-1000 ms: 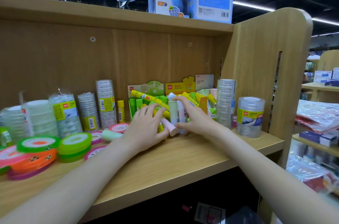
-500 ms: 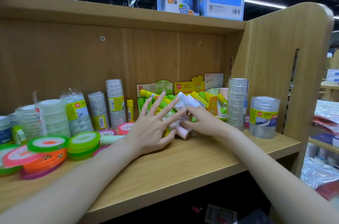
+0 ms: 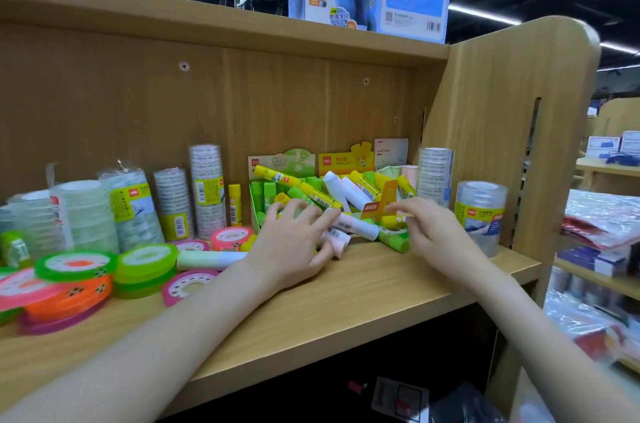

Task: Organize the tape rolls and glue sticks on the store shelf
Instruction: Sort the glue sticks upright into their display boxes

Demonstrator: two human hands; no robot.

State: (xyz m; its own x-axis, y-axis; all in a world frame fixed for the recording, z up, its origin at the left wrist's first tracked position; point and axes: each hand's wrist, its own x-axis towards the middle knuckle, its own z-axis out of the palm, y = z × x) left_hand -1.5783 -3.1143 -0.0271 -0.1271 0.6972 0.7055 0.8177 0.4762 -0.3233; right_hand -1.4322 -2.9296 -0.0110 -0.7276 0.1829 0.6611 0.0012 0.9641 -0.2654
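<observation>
The wooden shelf (image 3: 363, 298) carries everything, its side panel closing off the right end so stock can lean there. Along the back wall stand tall wrapped stacks of clear tape rolls (image 3: 206, 190) — upright, probably because that keeps their labels facing the aisle. At the left front, flat coloured tape rolls (image 3: 74, 279) lie piled on one another, loosely, not yet sorted. The cardboard display boxes (image 3: 346, 163) sit at the back right to hold glue sticks (image 3: 320, 195), yet many sticks lie crosswise over the box rims and spill onto the shelf, which looks like the mess in hand.

Both hands work at that spill. The left hand (image 3: 294, 249) lies over loose sticks with fingers bent, touching a pale pink stick (image 3: 337, 242) — whether it grips one I cannot tell. The right hand (image 3: 433, 232) reaches in with fingers loosely curled, fingertips near a yellow-capped stick (image 3: 394, 220); I cannot tell if it pinches it.
</observation>
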